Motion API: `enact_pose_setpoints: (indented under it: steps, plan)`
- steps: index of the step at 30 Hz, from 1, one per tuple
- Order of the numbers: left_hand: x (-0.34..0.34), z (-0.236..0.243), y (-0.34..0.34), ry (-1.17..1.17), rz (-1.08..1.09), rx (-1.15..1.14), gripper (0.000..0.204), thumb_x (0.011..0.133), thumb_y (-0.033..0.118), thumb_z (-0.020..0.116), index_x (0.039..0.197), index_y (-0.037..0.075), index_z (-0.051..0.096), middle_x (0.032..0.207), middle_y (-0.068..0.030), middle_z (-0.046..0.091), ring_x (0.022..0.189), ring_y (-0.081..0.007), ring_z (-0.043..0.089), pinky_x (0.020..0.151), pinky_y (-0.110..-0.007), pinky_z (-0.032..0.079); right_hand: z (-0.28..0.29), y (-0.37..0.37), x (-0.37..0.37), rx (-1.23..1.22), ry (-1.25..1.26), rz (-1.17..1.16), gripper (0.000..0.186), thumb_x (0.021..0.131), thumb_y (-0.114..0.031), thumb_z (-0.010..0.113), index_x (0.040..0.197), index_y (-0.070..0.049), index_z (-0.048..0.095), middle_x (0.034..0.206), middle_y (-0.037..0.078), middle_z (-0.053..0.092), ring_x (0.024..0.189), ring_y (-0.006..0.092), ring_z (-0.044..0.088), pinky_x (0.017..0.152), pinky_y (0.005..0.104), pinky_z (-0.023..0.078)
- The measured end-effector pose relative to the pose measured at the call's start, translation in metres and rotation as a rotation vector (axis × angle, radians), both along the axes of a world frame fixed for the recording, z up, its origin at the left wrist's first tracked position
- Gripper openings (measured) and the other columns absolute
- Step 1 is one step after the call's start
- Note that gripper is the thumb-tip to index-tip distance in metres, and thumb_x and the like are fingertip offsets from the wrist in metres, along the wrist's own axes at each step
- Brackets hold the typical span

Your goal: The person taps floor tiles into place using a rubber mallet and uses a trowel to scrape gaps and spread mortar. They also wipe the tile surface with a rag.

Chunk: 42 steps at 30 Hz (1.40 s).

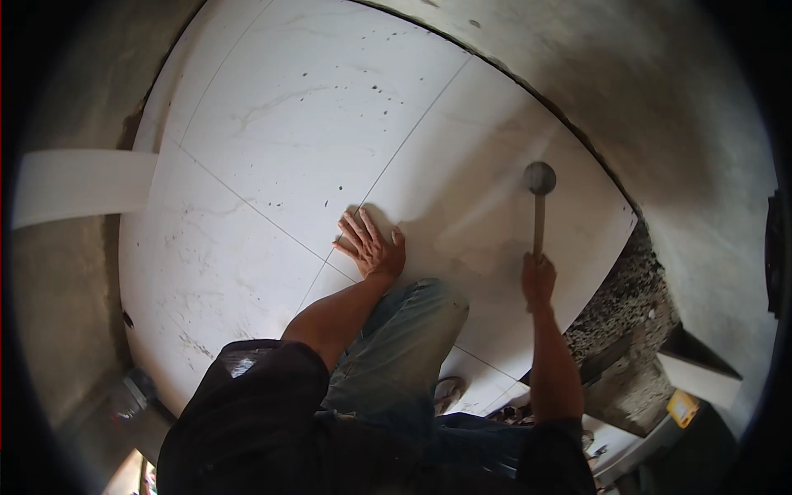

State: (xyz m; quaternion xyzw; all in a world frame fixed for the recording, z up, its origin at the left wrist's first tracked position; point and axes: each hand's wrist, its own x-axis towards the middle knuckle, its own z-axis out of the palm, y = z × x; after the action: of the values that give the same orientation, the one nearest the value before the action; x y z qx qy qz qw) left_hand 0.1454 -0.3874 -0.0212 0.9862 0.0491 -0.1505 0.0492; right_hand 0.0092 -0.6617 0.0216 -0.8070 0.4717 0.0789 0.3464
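Observation:
My left hand (370, 243) lies with fingers spread on the white floor tiles, its fingertips by the joint between two of them. In my right hand (539, 280) is the handle of a mallet (540, 178) with a round dark grey head. That head is over the large white tile (462, 198) on the right; whether it touches the surface I cannot tell. One jeans-clad knee (429, 309) is bent between my arms, close to the left hand.
Grey walls (660, 107) border the tiles. Rough, dark rubble (627, 289) shows past the tile's right edge. A yellow device (682, 407) sits at lower right, near a pale box-like piece (700, 375). Dark crumbs (375, 87) dot the far tile. A white strip (82, 181) extends left.

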Motion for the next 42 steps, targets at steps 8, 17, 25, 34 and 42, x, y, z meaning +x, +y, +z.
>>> enact_pose_setpoints:
  steps: [8, 17, 25, 34, 42]
  plan:
    - [-0.002, -0.01, 0.009, -0.064, -0.028, -0.136, 0.089, 0.083, 0.051, 0.053, 0.151, 0.009, 0.014, 0.158, -0.0177, 0.003, 0.146, -0.0383, -0.002, 0.109, -0.067, -0.004, -0.002, 0.046, -0.004, -0.112, -0.14, 0.305, 0.04, 0.091, -0.03, 0.052, 0.072, 0.005, 0.058, 0.062, 0.021, 0.058, 0.058, 0.0344, 0.059, 0.058, 0.0452, 0.043]
    - [0.003, 0.0, 0.019, 0.122, 0.036, -0.159, 0.092, 0.083, 0.052, 0.051, 0.152, 0.008, 0.007, 0.159, -0.0163, -0.004, 0.146, -0.0369, -0.008, 0.107, -0.069, -0.006, -0.011, 0.027, -0.013, -0.057, -0.119, 0.068, 0.041, 0.093, -0.025, 0.054, 0.071, 0.01, 0.053, 0.058, 0.007, 0.053, 0.054, 0.0179, 0.045, 0.053, 0.0399, 0.038]
    - [0.01, 0.012, 0.016, 0.18, 0.018, -0.214, 0.092, 0.084, 0.052, 0.05, 0.152, 0.008, 0.006, 0.158, -0.0161, -0.005, 0.145, -0.0372, -0.01, 0.108, -0.068, -0.007, -0.004, 0.018, -0.032, 0.0, -0.048, -0.072, 0.04, 0.094, -0.024, 0.053, 0.073, 0.009, 0.056, 0.06, 0.015, 0.054, 0.054, 0.0211, 0.045, 0.054, 0.0415, 0.036]
    - [0.004, 0.011, 0.015, 0.144, -0.003, -0.202, 0.091, 0.083, 0.052, 0.052, 0.152, 0.007, 0.012, 0.159, -0.015, 0.002, 0.146, -0.0376, -0.003, 0.108, -0.068, -0.006, -0.021, 0.031, -0.041, -0.148, -0.115, 0.235, 0.038, 0.095, -0.024, 0.052, 0.072, 0.006, 0.055, 0.06, 0.011, 0.05, 0.056, 0.0174, 0.04, 0.054, 0.0386, 0.035]
    - [0.036, 0.005, 0.013, 0.129, -0.462, -0.081, 0.086, 0.084, 0.049, 0.05, 0.151, 0.006, 0.016, 0.159, -0.0111, 0.006, 0.146, -0.0362, -0.001, 0.111, -0.066, -0.004, -0.054, 0.01, -0.057, -0.272, -0.008, 0.522, 0.025, 0.088, -0.019, 0.057, 0.076, 0.003, 0.06, 0.063, 0.018, 0.059, 0.061, 0.029, 0.059, 0.06, 0.0406, 0.044]
